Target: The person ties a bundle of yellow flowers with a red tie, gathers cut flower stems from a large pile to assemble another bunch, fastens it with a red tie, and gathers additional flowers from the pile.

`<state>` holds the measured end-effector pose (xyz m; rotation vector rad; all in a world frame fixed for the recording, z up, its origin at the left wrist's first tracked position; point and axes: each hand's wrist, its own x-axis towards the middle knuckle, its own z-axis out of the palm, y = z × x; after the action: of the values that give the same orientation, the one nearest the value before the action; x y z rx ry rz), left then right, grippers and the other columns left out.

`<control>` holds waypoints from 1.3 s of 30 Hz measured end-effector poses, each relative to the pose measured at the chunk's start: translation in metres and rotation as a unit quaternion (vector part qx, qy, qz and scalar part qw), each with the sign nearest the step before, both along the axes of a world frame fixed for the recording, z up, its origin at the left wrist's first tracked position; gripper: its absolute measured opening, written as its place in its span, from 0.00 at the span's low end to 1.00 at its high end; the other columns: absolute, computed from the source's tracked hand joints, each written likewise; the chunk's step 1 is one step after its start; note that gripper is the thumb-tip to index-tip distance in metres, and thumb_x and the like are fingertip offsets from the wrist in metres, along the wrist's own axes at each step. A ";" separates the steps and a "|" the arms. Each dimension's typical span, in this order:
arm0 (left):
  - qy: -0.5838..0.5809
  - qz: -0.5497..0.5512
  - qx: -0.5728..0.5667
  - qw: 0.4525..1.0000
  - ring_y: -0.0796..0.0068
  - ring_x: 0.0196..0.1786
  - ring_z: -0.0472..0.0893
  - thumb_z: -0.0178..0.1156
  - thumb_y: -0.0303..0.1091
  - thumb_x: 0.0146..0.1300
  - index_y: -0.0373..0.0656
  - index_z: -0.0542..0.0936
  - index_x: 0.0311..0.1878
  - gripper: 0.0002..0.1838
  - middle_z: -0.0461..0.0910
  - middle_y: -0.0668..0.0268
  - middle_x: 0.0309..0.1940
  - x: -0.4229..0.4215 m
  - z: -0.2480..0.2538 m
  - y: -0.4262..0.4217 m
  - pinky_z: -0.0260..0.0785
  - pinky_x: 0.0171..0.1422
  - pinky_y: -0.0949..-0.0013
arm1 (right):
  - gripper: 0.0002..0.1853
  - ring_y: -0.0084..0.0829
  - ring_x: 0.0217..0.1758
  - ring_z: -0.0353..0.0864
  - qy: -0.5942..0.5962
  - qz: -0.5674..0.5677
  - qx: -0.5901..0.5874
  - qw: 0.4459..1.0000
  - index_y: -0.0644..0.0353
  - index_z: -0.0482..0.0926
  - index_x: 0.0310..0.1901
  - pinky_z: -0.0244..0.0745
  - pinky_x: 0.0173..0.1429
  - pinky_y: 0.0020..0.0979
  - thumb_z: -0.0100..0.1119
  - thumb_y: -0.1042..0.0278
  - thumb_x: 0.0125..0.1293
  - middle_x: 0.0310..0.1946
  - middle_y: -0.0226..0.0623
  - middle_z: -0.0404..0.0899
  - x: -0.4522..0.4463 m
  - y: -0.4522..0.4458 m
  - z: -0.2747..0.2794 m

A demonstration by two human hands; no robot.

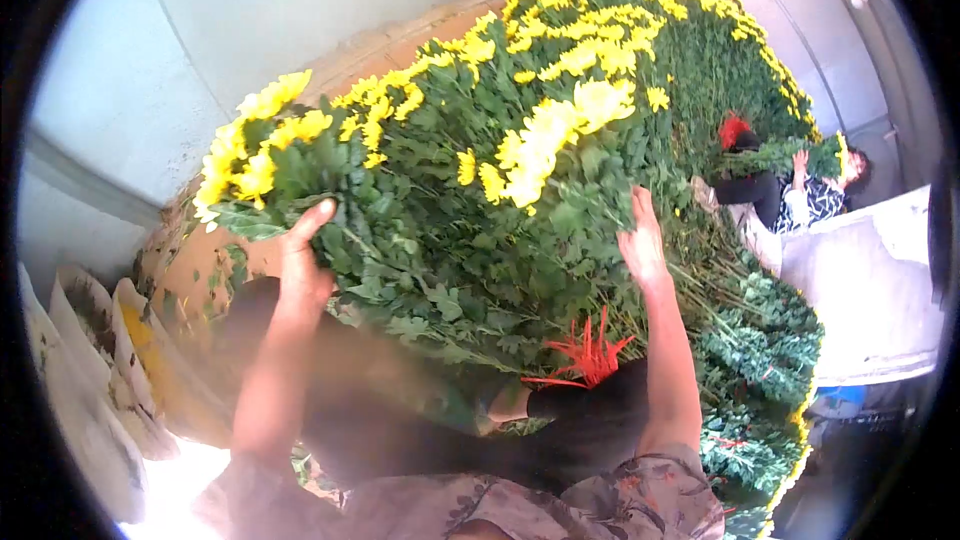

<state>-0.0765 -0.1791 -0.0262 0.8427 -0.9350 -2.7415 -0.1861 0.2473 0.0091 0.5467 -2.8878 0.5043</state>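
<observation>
My left hand (pixel 305 255) is closed around the leafy stems of a bunch of yellow chrysanthemums (pixel 255 165), thumb on top, heads pointing up and left. On the other side, my right hand (pixel 643 238) has its fingers stretched out along the leaves of more chrysanthemums (pixel 545 145), whose heads form a slanting row. Its palm side is partly hidden, but I see no grip around the stems. Between my hands lies a thick bed of green leaves and stems (pixel 470 260). A tuft of red ties (pixel 590 352) rests by my dark-trousered leg.
A long heap of chrysanthemums (pixel 700 50) stretches to the back right. There, a person (pixel 800 190) sits with a bunch and another red tuft (pixel 733 130). Tied bunches (pixel 750 360) lie at my right. White sheeting (pixel 860 290) stands beyond; a pale wall (pixel 300 20) rises behind.
</observation>
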 end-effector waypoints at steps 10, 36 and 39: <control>0.080 0.133 -0.050 0.987 0.70 0.47 0.76 0.71 0.23 0.43 0.37 0.73 0.51 0.28 0.77 0.65 0.44 -0.007 -0.001 0.011 0.66 0.57 0.67 | 0.39 0.51 0.60 0.71 -0.034 0.023 -0.153 0.987 0.66 0.56 0.67 0.66 0.65 0.42 0.63 0.76 0.54 0.60 0.54 0.66 0.075 -0.217 0.088; 0.230 0.078 0.026 0.970 0.69 0.51 0.76 0.60 0.34 0.58 0.35 0.78 0.48 0.16 0.78 0.63 0.48 0.040 -0.019 -0.024 0.65 0.61 0.65 | 0.41 0.58 0.53 0.71 -0.076 0.109 -0.023 0.991 0.59 0.47 0.72 0.71 0.53 0.47 0.60 0.65 0.62 0.54 0.55 0.61 0.131 -0.318 0.021; 0.226 0.087 0.035 0.970 0.70 0.51 0.76 0.60 0.33 0.59 0.35 0.77 0.50 0.18 0.79 0.64 0.48 0.034 -0.022 -0.024 0.67 0.58 0.65 | 0.48 0.58 0.58 0.70 -0.077 0.150 0.029 0.985 0.65 0.43 0.72 0.69 0.58 0.48 0.64 0.59 0.60 0.62 0.61 0.58 0.138 -0.313 0.024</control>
<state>-0.0428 -0.2028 -0.0480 0.2644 -0.6429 -2.6490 -0.0482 -0.0660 0.0327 1.0051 -2.9863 0.5234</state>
